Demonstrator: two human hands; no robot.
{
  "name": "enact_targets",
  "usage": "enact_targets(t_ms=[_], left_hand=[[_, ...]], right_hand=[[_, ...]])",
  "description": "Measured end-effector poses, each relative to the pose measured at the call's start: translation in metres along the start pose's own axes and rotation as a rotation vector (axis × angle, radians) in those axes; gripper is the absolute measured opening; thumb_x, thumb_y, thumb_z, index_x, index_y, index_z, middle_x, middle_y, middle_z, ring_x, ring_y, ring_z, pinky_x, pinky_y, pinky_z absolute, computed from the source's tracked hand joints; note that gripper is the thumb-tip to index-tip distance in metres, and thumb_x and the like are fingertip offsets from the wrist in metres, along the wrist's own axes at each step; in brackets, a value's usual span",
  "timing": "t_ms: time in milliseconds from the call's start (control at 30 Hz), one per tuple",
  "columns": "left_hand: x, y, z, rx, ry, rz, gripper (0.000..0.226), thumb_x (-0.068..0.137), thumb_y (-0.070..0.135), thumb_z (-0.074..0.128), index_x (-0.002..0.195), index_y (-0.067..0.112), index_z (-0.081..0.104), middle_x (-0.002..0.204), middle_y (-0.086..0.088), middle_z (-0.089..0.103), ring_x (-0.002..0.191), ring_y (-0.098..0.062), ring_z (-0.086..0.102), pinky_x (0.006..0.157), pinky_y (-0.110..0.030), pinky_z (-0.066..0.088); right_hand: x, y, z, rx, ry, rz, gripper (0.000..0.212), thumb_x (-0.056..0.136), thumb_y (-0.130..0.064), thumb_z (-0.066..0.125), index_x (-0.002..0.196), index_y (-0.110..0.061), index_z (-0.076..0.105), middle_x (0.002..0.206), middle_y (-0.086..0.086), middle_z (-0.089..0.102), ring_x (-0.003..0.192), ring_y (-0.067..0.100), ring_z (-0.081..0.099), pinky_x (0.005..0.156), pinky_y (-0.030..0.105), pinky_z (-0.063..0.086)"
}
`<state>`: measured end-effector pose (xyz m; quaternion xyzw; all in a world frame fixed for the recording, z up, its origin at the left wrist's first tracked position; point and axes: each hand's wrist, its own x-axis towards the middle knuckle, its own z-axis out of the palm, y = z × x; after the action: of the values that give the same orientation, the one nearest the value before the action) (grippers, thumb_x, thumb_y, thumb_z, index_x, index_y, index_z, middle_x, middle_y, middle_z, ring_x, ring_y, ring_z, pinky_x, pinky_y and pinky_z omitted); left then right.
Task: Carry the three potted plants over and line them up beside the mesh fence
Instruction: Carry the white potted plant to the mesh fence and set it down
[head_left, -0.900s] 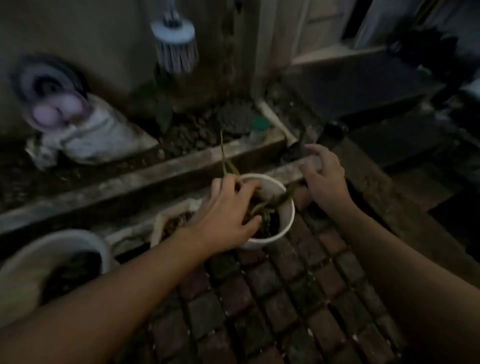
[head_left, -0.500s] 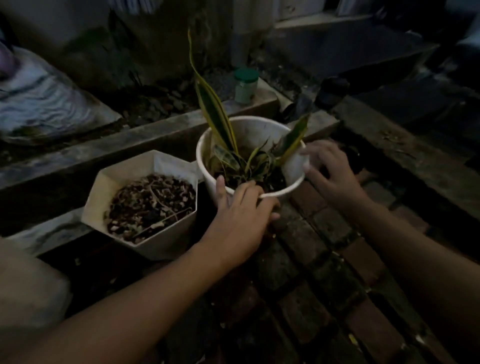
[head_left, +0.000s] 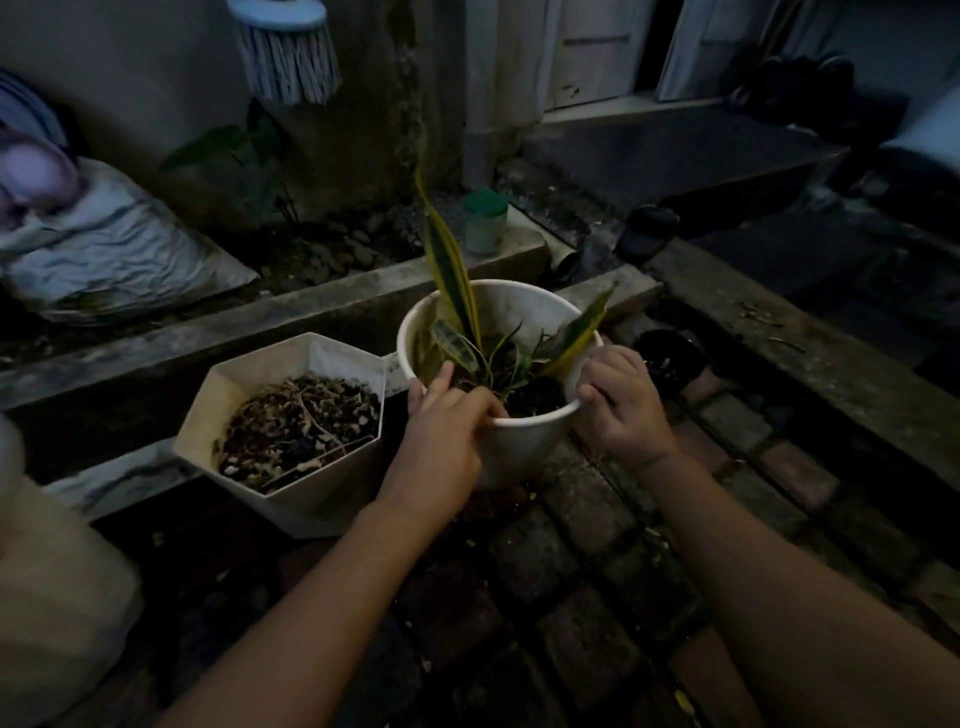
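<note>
A round white pot (head_left: 524, 447) with a yellow-edged snake plant (head_left: 452, 280) stands on the brick paving in the middle of the head view. My left hand (head_left: 441, 441) grips its near-left rim, fingers hooked over the edge. My right hand (head_left: 621, 405) grips the right rim. Just left of it sits a white hexagonal pot (head_left: 291, 493) filled with dry leaves and soil. A third pale pot (head_left: 47, 597) is cut off by the left edge. No mesh fence is visible.
A concrete kerb (head_left: 208, 332) runs behind the pots, with a gravel bed, a small green-lidded jar (head_left: 485, 221) and a grey sack (head_left: 104, 260) beyond. A dark round object (head_left: 670, 358) lies right of the round pot. A step (head_left: 675, 156) and doors stand at the back right.
My right hand has closed onto the round pot's right rim, and my left hand has curled further over the near rim. The view has pulled back slightly.
</note>
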<state>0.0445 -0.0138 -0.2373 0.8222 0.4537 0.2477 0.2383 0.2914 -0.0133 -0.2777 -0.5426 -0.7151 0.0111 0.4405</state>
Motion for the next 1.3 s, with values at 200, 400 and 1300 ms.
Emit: enact_targets(t_ms=[200, 400, 1300], left_hand=[[-0.008, -0.015, -0.006, -0.059, -0.021, 0.002, 0.038, 0.095, -0.010, 0.048, 0.106, 0.020, 0.067, 0.133, -0.001, 0.063, 0.160, -0.020, 0.012, 0.125, -0.039, 0.020], [-0.018, -0.001, 0.000, -0.117, 0.084, -0.018, 0.039, 0.099, -0.008, 0.044, 0.113, 0.018, 0.070, 0.155, -0.006, 0.049, 0.154, -0.016, 0.012, 0.122, -0.030, 0.008], [-0.042, -0.042, 0.090, -0.587, 0.106, -0.232, 0.143, 0.067, 0.031, 0.095, 0.159, 0.028, -0.015, 0.172, -0.004, 0.008, 0.157, -0.014, 0.019, 0.125, -0.035, 0.029]], right_hand=[[-0.031, -0.022, 0.007, -0.045, 0.120, 0.076, 0.053, 0.102, -0.051, 0.041, 0.075, -0.011, 0.062, 0.085, -0.004, 0.054, 0.093, 0.028, 0.052, 0.089, 0.026, 0.035], [-0.045, -0.035, 0.014, -0.073, 0.194, 0.120, 0.037, 0.096, -0.036, 0.053, 0.074, -0.008, 0.065, 0.086, 0.006, 0.061, 0.099, 0.023, 0.054, 0.112, 0.028, 0.027], [-0.111, -0.040, 0.056, 0.650, 0.236, 0.723, 0.099, 0.066, -0.046, 0.083, 0.149, -0.027, 0.032, 0.147, -0.008, 0.046, 0.132, -0.012, 0.044, 0.103, 0.013, 0.044]])
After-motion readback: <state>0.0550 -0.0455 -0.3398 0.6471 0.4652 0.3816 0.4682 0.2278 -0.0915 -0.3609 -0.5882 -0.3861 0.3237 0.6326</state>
